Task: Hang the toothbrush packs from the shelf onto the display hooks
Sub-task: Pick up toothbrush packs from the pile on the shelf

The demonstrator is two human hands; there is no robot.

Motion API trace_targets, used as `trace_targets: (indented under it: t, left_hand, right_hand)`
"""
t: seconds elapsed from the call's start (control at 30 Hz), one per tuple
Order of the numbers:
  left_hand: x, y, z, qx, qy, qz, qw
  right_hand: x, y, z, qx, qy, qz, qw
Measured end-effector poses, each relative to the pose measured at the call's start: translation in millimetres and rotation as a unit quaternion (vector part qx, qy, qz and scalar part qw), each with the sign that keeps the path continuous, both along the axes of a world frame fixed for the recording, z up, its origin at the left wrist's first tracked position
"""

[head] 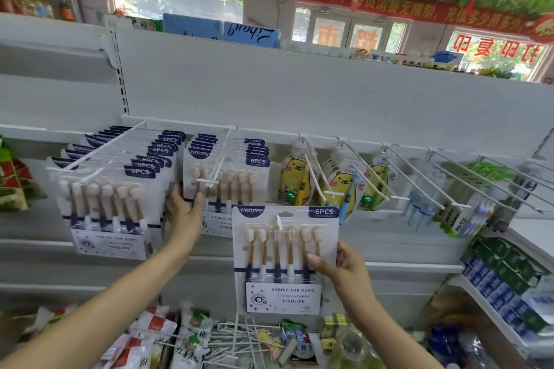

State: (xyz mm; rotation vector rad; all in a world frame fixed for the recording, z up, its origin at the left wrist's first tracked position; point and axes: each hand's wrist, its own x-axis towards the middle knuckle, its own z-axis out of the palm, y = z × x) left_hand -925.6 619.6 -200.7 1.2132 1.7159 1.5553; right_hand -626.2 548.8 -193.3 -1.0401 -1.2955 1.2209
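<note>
Left of the held toothbrush pack (284, 259), a full hook of identical packs (111, 189) hangs. The left hand (184, 213) reaches a second hanging stack (227, 177), fingers loosely curved against its lower left edge; whether it pinches anything is hard to tell. The held pack stands upright below that stack, long axis vertical, bristles up. The right hand (344, 269) grips its right edge, thumb across the front, fingers hidden behind.

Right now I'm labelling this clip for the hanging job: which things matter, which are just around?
Job:
- toothbrush pack held in right hand
- hung packs steadied by left hand
- display hook

Just around:
- yellow bear pouches
- loose white hooks
- blue boxes
</note>
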Motion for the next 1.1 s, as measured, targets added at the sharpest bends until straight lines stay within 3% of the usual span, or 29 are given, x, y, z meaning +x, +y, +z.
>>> trace_targets:
  t: [0.1,0.2,0.37,0.6,1.1]
  left_hand:
    - [1.7,-31.0,-13.6,0.015,0.045,-0.037,0.998]
    - [-6.4,-70.2,-24.8,0.049,0.043,-0.133,0.989]
    - [-12.4,-114.3,-34.0,-0.034,0.0,-0.234,0.972]
    - [-37.9,-121.0,-39.6,-0.027,-0.054,-0.132,0.989]
    - [-59.1,-108.2,-55.0,0.021,-0.029,-0.142,0.989]
  right_hand:
    - [-12.4,1.4,3.7,0.004,0.009,0.012,1.0]
    - [-28.9,3.8,8.0,0.011,0.007,0.025,1.0]
    - [-63.1,9.2,13.2,0.021,-0.002,0.057,0.998]
    - [-99.6,14.4,12.2,0.026,-0.01,0.099,0.995]
    - [-106.4,25.2,14.2,0.059,0.018,0.099,0.993]
